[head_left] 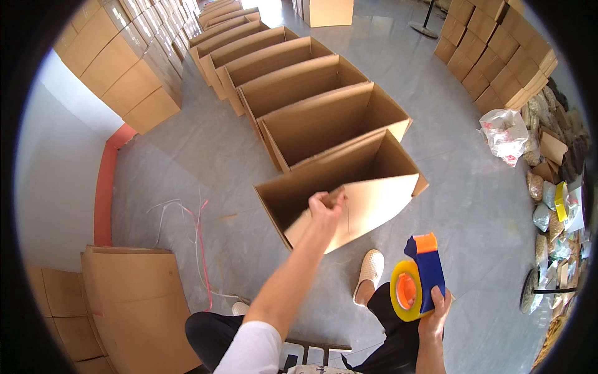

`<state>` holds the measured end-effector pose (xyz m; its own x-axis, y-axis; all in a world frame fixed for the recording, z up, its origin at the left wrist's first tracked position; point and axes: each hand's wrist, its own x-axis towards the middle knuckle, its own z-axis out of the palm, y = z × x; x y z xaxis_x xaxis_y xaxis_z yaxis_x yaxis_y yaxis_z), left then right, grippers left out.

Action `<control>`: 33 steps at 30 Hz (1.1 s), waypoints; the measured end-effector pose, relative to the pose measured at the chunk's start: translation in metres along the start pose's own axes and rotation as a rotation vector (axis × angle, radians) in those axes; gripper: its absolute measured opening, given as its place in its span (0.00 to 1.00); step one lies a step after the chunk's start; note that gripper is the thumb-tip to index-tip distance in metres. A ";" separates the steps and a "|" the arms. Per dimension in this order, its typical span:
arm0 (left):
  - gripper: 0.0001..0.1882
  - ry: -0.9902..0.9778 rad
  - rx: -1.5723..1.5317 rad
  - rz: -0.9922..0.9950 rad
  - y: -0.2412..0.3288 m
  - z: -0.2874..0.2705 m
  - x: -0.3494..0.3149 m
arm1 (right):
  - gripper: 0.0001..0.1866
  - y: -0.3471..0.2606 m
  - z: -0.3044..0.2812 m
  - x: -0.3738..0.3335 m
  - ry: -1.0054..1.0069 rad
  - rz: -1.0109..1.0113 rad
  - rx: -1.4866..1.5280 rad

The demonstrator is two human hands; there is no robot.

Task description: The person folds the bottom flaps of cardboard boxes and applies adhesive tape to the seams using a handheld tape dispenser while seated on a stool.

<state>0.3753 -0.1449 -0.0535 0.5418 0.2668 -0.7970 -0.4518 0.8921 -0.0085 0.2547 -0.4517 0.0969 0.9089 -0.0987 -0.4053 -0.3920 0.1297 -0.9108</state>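
Observation:
My left hand [327, 207] is closed on the upper edge of the near side of an open cardboard box [383, 202], the nearest in a long row. The box tilts toward me, and its dark inside shows behind my hand. In my right hand [438, 315] is a tape dispenser [430, 271], blue with an orange end, held upright off to the right of the box. A roll of yellow tape [396, 293] on an orange core sits on its side. Some of my right fingers are hidden behind the dispenser and roll.
More open boxes [324, 121] stand close together in a row running away from me. Stacked cartons [134, 75] rise at the left, others [498, 47] at the far right. Flattened cardboard [140, 305] lies at lower left, near pink and white strapping [200, 249]. Bagged goods [541, 218] line the right.

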 end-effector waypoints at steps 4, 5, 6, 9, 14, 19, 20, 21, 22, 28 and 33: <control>0.08 -0.015 0.019 -0.038 0.071 0.069 0.057 | 0.33 -0.005 0.007 0.001 0.003 -0.006 -0.107; 0.07 -0.071 0.059 -0.003 0.095 0.086 0.072 | 0.34 -0.008 0.011 0.001 -0.001 -0.008 -0.105; 0.05 -0.123 0.092 0.022 0.119 0.103 0.083 | 0.34 -0.009 0.014 0.001 -0.006 -0.014 -0.099; 0.06 -0.392 0.120 0.128 0.185 0.142 0.094 | 0.35 -0.011 0.019 0.006 0.014 -0.027 -0.131; 0.44 -0.395 0.639 0.165 0.197 0.129 0.079 | 0.35 -0.017 0.029 0.006 0.113 -0.065 -0.138; 0.50 -0.286 1.347 0.319 0.230 0.031 0.025 | 0.32 -0.023 0.049 0.000 0.010 -0.045 -0.113; 0.51 -0.196 1.496 0.349 0.242 0.008 -0.009 | 0.31 -0.017 0.052 -0.002 0.022 -0.054 -0.105; 0.51 -0.188 1.587 0.565 0.278 -0.035 -0.028 | 0.30 -0.011 0.058 -0.006 0.002 -0.053 -0.095; 0.51 -0.106 1.785 0.799 0.314 -0.075 -0.044 | 0.29 -0.009 0.056 -0.004 -0.126 -0.046 -0.105; 0.46 1.204 1.941 1.382 0.462 -0.260 -0.242 | 0.28 0.005 0.080 -0.024 -0.407 -0.020 -0.237; 0.47 1.725 1.681 1.269 0.528 -0.366 -0.415 | 0.22 0.025 0.105 -0.052 -0.614 0.110 -0.117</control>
<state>-0.3476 0.0815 0.0521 -0.3165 0.8946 0.3154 0.9469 0.3178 0.0489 0.2122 -0.3402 0.1031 0.7648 0.4971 -0.4098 -0.4694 -0.0057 -0.8830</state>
